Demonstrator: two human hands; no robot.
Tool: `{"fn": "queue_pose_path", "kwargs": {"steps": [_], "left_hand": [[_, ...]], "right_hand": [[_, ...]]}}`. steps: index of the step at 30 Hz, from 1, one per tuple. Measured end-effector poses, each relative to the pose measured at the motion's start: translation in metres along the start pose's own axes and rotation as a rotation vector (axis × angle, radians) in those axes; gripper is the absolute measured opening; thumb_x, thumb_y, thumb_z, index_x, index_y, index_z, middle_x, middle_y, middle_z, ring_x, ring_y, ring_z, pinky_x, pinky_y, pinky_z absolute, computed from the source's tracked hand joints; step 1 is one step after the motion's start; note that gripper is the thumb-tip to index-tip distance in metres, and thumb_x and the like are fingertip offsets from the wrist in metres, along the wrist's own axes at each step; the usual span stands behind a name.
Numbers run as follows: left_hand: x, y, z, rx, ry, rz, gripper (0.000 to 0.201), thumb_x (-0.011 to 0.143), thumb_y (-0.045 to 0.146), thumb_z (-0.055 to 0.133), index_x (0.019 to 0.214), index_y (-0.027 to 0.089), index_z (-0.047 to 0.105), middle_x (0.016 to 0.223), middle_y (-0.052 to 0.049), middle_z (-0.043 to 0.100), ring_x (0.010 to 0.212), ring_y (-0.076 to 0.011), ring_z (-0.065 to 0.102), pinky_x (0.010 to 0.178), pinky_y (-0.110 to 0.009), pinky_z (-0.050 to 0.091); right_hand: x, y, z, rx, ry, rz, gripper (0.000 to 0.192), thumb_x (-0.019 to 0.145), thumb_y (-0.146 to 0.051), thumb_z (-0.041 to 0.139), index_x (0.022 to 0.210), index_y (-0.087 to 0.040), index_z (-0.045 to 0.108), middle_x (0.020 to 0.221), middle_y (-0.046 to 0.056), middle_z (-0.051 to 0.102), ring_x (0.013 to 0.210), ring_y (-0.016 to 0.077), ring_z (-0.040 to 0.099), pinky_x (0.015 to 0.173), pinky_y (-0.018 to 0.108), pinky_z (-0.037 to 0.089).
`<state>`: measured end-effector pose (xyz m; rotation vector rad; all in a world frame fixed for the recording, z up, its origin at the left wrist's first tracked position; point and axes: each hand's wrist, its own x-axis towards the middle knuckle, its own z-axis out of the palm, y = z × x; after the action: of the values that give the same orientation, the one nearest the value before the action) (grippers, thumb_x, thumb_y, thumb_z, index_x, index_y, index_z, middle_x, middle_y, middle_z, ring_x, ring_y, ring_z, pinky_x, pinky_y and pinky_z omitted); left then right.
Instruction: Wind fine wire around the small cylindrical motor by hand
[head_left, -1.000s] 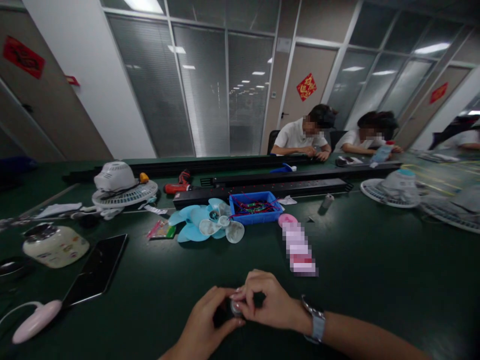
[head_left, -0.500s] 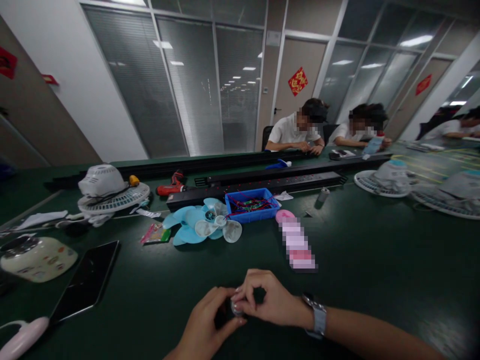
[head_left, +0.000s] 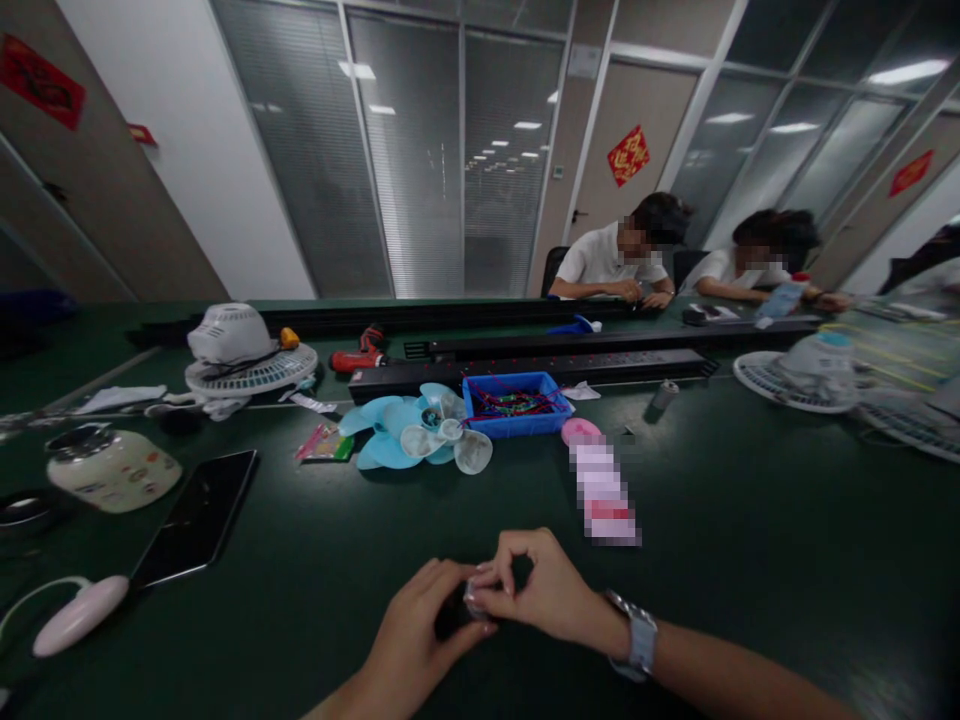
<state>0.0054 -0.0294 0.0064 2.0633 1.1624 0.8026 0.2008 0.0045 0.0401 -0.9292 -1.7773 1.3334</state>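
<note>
Both hands, left hand [head_left: 416, 640] and right hand [head_left: 536, 595], pinched one small dark part [head_left: 471, 605] above the tabletop [head_left: 750, 540]; best gripped firmly, turned slowly, I'd say.

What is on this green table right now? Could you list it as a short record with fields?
left hand: cups a small dark part from below
right hand: pinches the same part from above; watch on the wrist
ahead: blue fan blades, blue bin of wires
left side: phone, cream jar, pink mouse
far side: two seated people
</note>
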Motion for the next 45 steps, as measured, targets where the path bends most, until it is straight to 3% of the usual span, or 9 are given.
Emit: {"fn": "queue_pose_path", "kwargs": {"steps": [7, 12, 14, 20, 25, 29, 35, 41, 45], "left_hand": [[0.000, -0.004, 0.000, 0.018, -0.006, 0.048, 0.025, 0.088, 0.023, 0.072, 0.111, 0.023, 0.064, 0.099, -0.005, 0.069, 0.087, -0.0242, 0.063, 0.076, -0.033, 0.050], [-0.002, -0.003, 0.001, 0.016, 0.043, 0.034, 0.024, 0.085, 0.018, 0.072, 0.107, 0.022, 0.064, 0.093, -0.004, 0.066, 0.082, -0.0234, 0.062, 0.071, -0.032, 0.049], [-0.002, -0.001, 0.000, -0.012, 0.047, 0.018, 0.023, 0.087, 0.016, 0.070, 0.108, 0.022, 0.063, 0.093, -0.004, 0.066, 0.082, -0.0227, 0.063, 0.072, -0.032, 0.049], [-0.001, 0.003, -0.002, -0.063, 0.034, -0.010, 0.028, 0.088, 0.019, 0.070, 0.114, 0.025, 0.062, 0.101, -0.004, 0.067, 0.090, -0.0225, 0.064, 0.079, -0.032, 0.050], [-0.001, 0.001, -0.001, -0.068, 0.028, -0.031, 0.025, 0.088, 0.020, 0.070, 0.111, 0.024, 0.063, 0.099, -0.004, 0.066, 0.089, -0.0222, 0.064, 0.077, -0.031, 0.051], [-0.001, 0.001, 0.000, -0.060, 0.038, -0.030, 0.025, 0.088, 0.018, 0.070, 0.110, 0.024, 0.062, 0.097, -0.003, 0.066, 0.086, -0.0220, 0.064, 0.075, -0.031, 0.050], [-0.002, 0.001, 0.001, -0.070, 0.048, -0.009, 0.026, 0.088, 0.020, 0.071, 0.111, 0.026, 0.061, 0.099, -0.002, 0.066, 0.089, -0.0215, 0.064, 0.078, -0.031, 0.050], [-0.002, 0.001, 0.001, -0.070, 0.044, -0.017, 0.026, 0.088, 0.018, 0.071, 0.111, 0.025, 0.062, 0.100, -0.003, 0.067, 0.089, -0.0216, 0.064, 0.079, -0.031, 0.051], [-0.001, 0.002, 0.000, -0.064, 0.055, -0.015, 0.024, 0.088, 0.019, 0.070, 0.110, 0.024, 0.063, 0.098, -0.003, 0.067, 0.087, -0.0216, 0.065, 0.077, -0.031, 0.051]], "right_hand": [[0.003, -0.011, -0.005, -0.144, -0.035, -0.120, 0.024, 0.073, -0.016, 0.077, 0.061, -0.017, 0.056, 0.071, 0.000, 0.071, 0.076, 0.0173, 0.074, 0.069, 0.022, 0.052], [0.003, -0.013, -0.005, -0.249, -0.049, -0.269, 0.022, 0.074, -0.010, 0.076, 0.065, -0.018, 0.057, 0.093, 0.000, 0.077, 0.085, 0.0143, 0.072, 0.082, 0.024, 0.050], [0.002, -0.012, -0.005, -0.268, -0.041, -0.298, 0.023, 0.076, -0.013, 0.076, 0.065, -0.018, 0.056, 0.092, 0.000, 0.077, 0.084, 0.0141, 0.072, 0.080, 0.024, 0.049], [0.003, -0.012, -0.007, -0.262, 0.003, -0.193, 0.022, 0.076, -0.013, 0.077, 0.066, -0.018, 0.058, 0.078, -0.001, 0.074, 0.078, 0.0155, 0.071, 0.073, 0.025, 0.049], [0.003, -0.018, -0.008, -0.226, -0.021, -0.146, 0.021, 0.075, -0.010, 0.078, 0.070, -0.018, 0.059, 0.085, -0.002, 0.077, 0.081, 0.0154, 0.072, 0.082, 0.029, 0.048], [0.003, -0.013, -0.005, -0.219, 0.002, -0.116, 0.025, 0.072, -0.019, 0.083, 0.066, -0.018, 0.059, 0.086, 0.000, 0.076, 0.084, 0.0178, 0.071, 0.077, 0.029, 0.050], [0.002, -0.007, -0.001, -0.235, 0.056, -0.186, 0.030, 0.077, -0.017, 0.079, 0.058, -0.018, 0.055, 0.076, 0.000, 0.074, 0.077, 0.0169, 0.068, 0.071, 0.028, 0.050], [0.000, -0.009, 0.000, -0.227, 0.093, -0.305, 0.036, 0.079, -0.017, 0.079, 0.059, -0.018, 0.049, 0.080, -0.001, 0.077, 0.080, 0.0154, 0.070, 0.075, 0.028, 0.050], [-0.001, -0.010, 0.001, -0.213, 0.111, -0.304, 0.033, 0.079, -0.018, 0.079, 0.060, -0.019, 0.051, 0.081, -0.001, 0.077, 0.080, 0.0154, 0.071, 0.075, 0.027, 0.050]]}}
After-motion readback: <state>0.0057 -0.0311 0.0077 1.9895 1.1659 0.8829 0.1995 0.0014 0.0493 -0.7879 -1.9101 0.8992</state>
